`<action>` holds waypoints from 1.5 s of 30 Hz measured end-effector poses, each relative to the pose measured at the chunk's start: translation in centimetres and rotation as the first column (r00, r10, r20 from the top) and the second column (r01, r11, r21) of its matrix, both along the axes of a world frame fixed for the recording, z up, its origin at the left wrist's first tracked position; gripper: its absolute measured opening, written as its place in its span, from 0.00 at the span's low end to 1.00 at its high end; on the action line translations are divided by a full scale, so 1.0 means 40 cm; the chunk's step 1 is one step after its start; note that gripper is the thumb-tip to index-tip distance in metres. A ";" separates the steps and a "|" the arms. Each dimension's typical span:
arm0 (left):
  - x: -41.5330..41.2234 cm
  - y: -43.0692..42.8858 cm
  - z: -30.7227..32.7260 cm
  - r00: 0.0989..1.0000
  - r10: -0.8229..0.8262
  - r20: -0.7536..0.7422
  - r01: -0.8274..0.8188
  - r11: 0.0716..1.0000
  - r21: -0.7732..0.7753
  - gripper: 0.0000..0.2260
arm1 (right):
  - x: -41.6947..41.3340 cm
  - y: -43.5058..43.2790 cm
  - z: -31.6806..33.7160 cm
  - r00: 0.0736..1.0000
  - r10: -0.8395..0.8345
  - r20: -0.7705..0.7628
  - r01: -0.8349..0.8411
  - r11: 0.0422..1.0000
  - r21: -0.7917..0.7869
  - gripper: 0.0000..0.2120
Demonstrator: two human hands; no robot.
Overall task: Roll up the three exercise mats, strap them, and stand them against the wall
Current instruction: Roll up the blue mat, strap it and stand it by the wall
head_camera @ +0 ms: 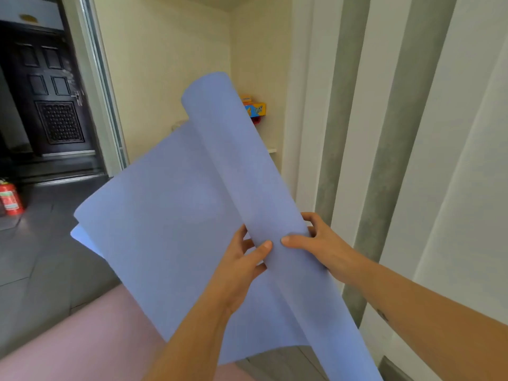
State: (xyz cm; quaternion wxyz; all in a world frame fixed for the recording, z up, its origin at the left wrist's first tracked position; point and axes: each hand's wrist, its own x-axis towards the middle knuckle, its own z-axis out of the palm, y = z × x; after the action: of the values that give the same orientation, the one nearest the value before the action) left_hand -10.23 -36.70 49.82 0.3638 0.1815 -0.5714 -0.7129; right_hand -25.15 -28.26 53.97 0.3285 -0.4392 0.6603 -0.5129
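Note:
A blue exercise mat [170, 215] is held up in the air, partly rolled. Its rolled part runs from the upper middle down to the lower right, and a loose flap spreads out to the left. My left hand [239, 268] grips the mat where the flap meets the roll, thumb on top. My right hand [316, 243] grips the roll from the right side, thumb across its front. A pink mat [82, 339] lies flat on the floor at the lower left, under the blue one.
A white wall with grey vertical stripes [398, 133] fills the right side. A dark door [46, 97] stands at the back left, with a red fire extinguisher [9, 198] on the dark tiled floor. A yellow and blue box [255, 108] sits in the far corner.

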 end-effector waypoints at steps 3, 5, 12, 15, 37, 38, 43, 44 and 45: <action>0.008 0.007 0.014 1.000 -0.029 -0.005 0.029 0.999 0.043 0.20 | 0.013 -0.006 0.008 0.997 0.019 -0.080 -0.018 1.000 0.015 0.37; 0.006 0.012 0.030 0.999 -0.045 -0.020 0.047 0.996 0.073 0.20 | 0.038 -0.009 0.020 0.978 0.015 -0.208 -0.020 1.000 -0.023 0.34; 0.013 -0.001 0.082 0.991 0.077 -0.110 -0.069 0.994 0.080 0.34 | 0.060 -0.013 0.058 0.950 0.126 -0.285 -0.156 0.984 -0.089 0.35; 0.014 -0.003 0.119 0.952 0.074 -0.296 -0.049 0.995 0.088 0.27 | 0.002 0.002 0.103 0.946 0.296 -0.134 -0.302 0.953 -0.028 0.37; -0.024 0.026 0.282 0.715 0.139 -0.685 -0.024 0.984 0.175 0.25 | 0.063 0.009 0.307 0.787 0.210 -0.580 -0.209 0.975 0.070 0.25; -0.026 0.025 0.284 0.709 0.144 -0.691 -0.023 0.983 0.181 0.24 | 0.065 0.008 0.313 0.775 0.196 -0.600 -0.201 0.978 0.060 0.26; -0.025 0.015 0.311 0.860 0.142 -0.490 -0.025 0.971 0.237 0.26 | 0.063 -0.013 0.334 0.636 -0.033 -0.771 -0.017 0.998 -0.056 0.30; -0.021 0.018 0.313 0.902 0.122 -0.415 -0.014 0.967 0.253 0.26 | 0.064 -0.015 0.337 0.598 -0.062 -0.799 0.016 0.998 -0.066 0.31; -0.017 0.024 0.313 0.927 0.096 -0.363 -0.001 0.968 0.252 0.25 | 0.066 -0.015 0.339 0.562 -0.082 -0.823 0.038 0.997 -0.073 0.32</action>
State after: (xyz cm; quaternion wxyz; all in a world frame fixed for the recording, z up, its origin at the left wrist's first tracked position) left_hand -10.90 -35.75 62.34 0.4577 0.1011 -0.3942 -0.7905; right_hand -22.53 -28.84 67.53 -0.0459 -0.6129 0.7394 -0.2748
